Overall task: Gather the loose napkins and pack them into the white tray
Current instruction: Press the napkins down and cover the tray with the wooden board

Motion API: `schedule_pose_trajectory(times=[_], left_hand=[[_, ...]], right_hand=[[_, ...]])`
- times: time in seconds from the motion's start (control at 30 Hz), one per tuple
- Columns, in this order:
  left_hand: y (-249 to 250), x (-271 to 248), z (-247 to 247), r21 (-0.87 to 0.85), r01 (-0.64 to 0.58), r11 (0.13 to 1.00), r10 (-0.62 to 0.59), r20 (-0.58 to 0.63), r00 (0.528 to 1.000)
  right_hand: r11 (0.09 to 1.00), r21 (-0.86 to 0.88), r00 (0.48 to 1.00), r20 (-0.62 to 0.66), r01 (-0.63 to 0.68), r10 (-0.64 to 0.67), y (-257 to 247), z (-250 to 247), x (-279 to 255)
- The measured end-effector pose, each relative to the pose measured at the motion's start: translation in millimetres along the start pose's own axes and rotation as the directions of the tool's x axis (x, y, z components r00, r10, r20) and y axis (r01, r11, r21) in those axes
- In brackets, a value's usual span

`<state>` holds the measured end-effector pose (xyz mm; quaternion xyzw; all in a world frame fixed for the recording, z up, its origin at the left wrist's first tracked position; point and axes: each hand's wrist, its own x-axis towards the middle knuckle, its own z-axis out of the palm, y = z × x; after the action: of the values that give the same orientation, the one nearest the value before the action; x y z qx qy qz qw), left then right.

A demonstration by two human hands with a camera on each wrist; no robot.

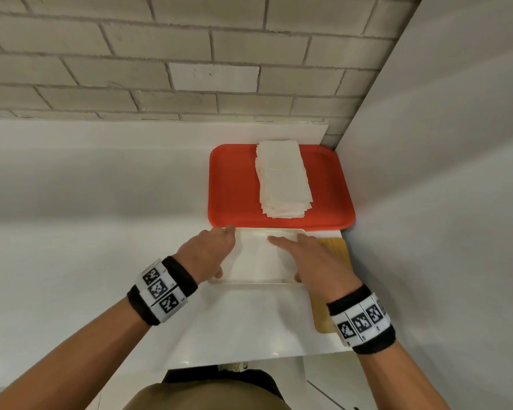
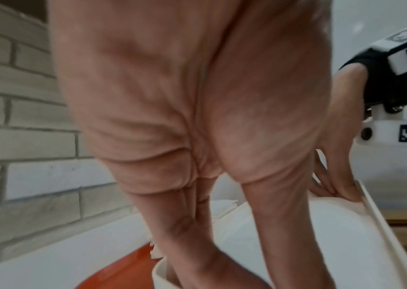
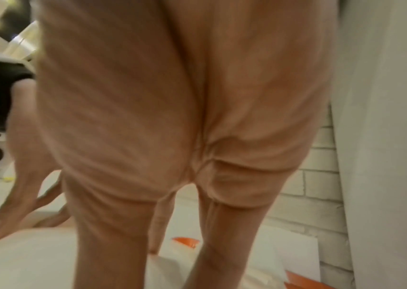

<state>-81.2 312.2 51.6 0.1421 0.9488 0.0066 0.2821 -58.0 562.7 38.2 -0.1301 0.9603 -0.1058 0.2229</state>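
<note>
The white tray [image 1: 249, 282] sits on the table in front of me with a layer of white napkins [image 1: 258, 258] inside it. My left hand [image 1: 211, 253] spans the tray's left side; its straight fingers [image 2: 192, 254] reach down inside the left wall [image 2: 161, 273] against the napkins [image 2: 234, 230]. My right hand [image 1: 305, 255] lies flat on the napkins at the tray's right side, fingers straight. Beyond the tray, a tall stack of napkins [image 1: 283, 179] rests on a red tray [image 1: 234, 184]. The right wrist view shows my right fingers [image 3: 113, 254] touching the napkins [image 3: 36, 260].
A wooden board [image 1: 335, 250] lies under the white tray's right end and sticks out toward me. A grey wall panel [image 1: 427, 202] stands close on the right and a brick wall [image 1: 160, 69] behind. The table's front edge [image 1: 234, 361] is near my body.
</note>
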Motion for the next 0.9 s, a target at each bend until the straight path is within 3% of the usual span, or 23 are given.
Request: schedule_pose_trajectory(times=[0.07,0.17,0.3,0.43,0.6,0.67,0.7,0.73,0.8,0.83,0.9], left_hand=[[5,-5,3,0.087,-0.038,0.996,0.044,-0.072,0.996],[18,-2,3,0.118,-0.129,0.985,0.146,-0.145,0.979],[22,10,7,0.073,-0.233,0.970,0.237,-0.045,0.971],[14,16,15,0.106,-0.274,0.956,0.280,-0.039,0.959],[10,16,19,0.123,-0.282,0.952,0.291,-0.059,0.955],[11,16,23,0.130,-0.278,0.952,0.288,-0.067,0.955],[11,15,23,0.124,-0.274,0.954,0.284,-0.070,0.956],[12,14,24,0.122,-0.272,0.955,0.282,-0.072,0.957],[11,13,23,0.123,-0.273,0.954,0.284,-0.079,0.956],[12,13,23,0.127,-0.274,0.953,0.286,-0.082,0.955],[13,12,22,0.135,-0.274,0.952,0.286,-0.081,0.955]], right_hand=[[0.996,-0.086,0.998,-0.055,0.003,-0.008,-2,-3,-3],[0.997,-0.056,0.998,-0.032,0.049,-0.051,-14,-12,0],[0.996,-0.065,0.998,0.025,0.063,-0.062,-19,1,10],[0.988,-0.154,1.000,-0.007,0.015,-0.016,-16,10,21],[0.999,0.037,0.988,0.155,0.021,-0.027,2,-9,26],[0.995,0.100,0.997,0.081,0.011,-0.019,6,-38,32],[0.996,0.090,0.999,-0.036,0.016,-0.013,5,-53,39],[0.998,0.056,0.981,-0.192,0.011,0.000,3,-68,49],[0.999,0.010,0.891,-0.452,-0.050,0.049,2,-89,81],[0.995,0.018,0.871,-0.482,-0.102,0.098,0,-95,100],[0.964,0.077,0.907,-0.329,-0.253,0.264,-4,-101,141]])
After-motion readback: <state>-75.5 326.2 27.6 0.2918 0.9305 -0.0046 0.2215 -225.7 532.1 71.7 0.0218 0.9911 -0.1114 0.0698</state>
